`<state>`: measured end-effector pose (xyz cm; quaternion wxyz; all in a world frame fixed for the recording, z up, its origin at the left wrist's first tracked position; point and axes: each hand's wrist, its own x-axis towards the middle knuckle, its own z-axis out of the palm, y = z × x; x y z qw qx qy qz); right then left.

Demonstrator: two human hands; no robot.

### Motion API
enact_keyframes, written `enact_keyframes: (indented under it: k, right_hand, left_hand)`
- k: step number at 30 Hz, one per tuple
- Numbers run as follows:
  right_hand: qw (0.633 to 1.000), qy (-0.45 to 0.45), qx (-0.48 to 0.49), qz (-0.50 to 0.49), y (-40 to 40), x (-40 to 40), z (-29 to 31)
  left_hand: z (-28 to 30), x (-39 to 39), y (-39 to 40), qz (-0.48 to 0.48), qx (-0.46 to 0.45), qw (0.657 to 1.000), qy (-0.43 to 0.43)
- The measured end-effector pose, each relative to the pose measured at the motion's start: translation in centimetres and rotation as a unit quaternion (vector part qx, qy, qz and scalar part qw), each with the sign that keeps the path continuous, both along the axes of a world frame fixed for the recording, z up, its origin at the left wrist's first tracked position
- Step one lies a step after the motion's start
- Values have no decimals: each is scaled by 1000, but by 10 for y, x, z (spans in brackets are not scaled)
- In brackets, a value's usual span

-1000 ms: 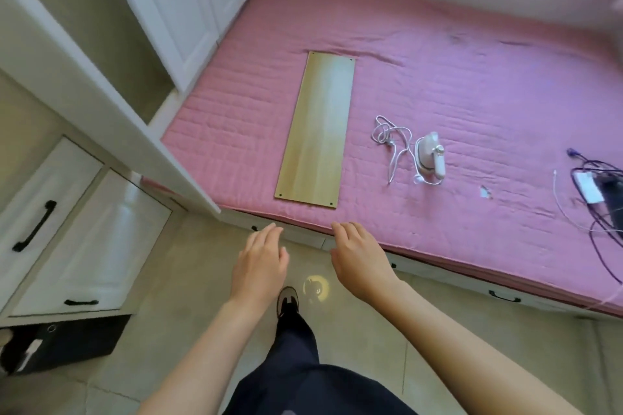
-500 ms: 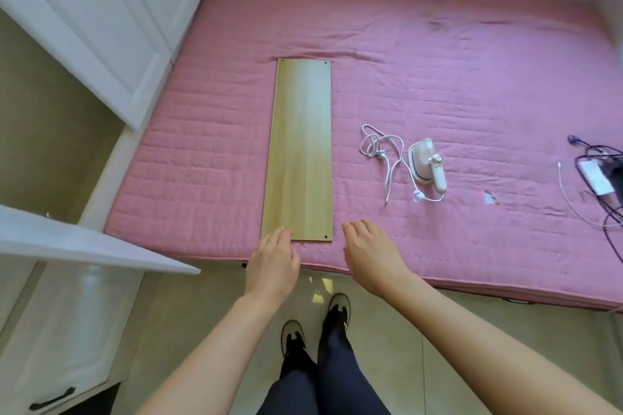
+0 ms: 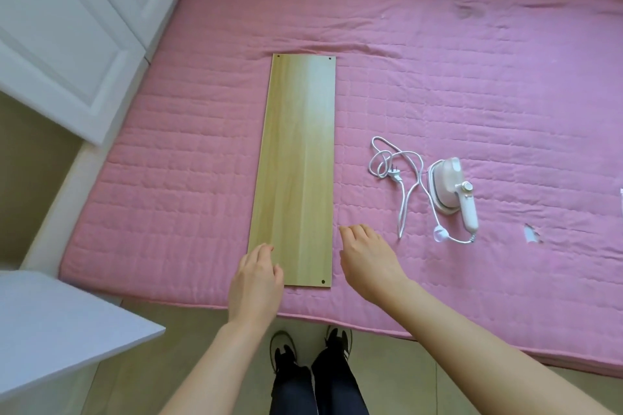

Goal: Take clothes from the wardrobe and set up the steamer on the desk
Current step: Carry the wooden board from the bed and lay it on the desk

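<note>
Evidently both hands are hovering open and empty, left hand (image 3: 256, 283) over the long pale wooden board's (image 3: 296, 165) near corner, right hand (image 3: 367, 259) just beside it, probably to lift it; the small white handheld steamer (image 3: 451, 192) is lying at centre right on the pink quilted bed (image 3: 472, 77).

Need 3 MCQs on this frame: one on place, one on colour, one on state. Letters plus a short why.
1. Where is the steamer relative to the board?
A. on it
B. to its right
C. to its left

2. What colour is the mattress cover?
A. pink
B. grey
C. green

3. What are the hands doing?
A. both empty
B. left holds the cord
C. right grips the steamer

Key: 1 B, it lies on the cover right of the board; 2 A, pink quilting; 3 A, left hand and right hand are open, with nothing held.
</note>
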<state>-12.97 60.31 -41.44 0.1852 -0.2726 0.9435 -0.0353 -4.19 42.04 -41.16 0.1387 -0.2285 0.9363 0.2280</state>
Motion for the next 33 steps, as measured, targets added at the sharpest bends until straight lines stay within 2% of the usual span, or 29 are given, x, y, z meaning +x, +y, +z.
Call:
enact_keyframes:
  k: [12,17,21,26,29,33]
  right_hand:
    - [998,-36,5,-44,-23,-71,-109]
    - [992,-95,14,-85,-31,-96,-143]
    - [956,-175,-57,-227,-41,-109,-174]
    - [899,-228,-85,-363,-55,-124,-213]
    - [885,-243,-88,-387,-64,-129,-223]
    - [883,-259,-82,-383,-69,-131,-232]
  left_hand:
    - [-109,-79,-37,-19,-9,1000,-19]
    - [-158,-101,-58,-18,-10,1000,-24]
    - [-189,-117,-73,47,4,999,-26]
    - [-216,-134,-84,140,59,986,-70]
    - [-226,-144,-83,145,85,981,-97]
    - [-232,-153,-84,124,52,986,-98]
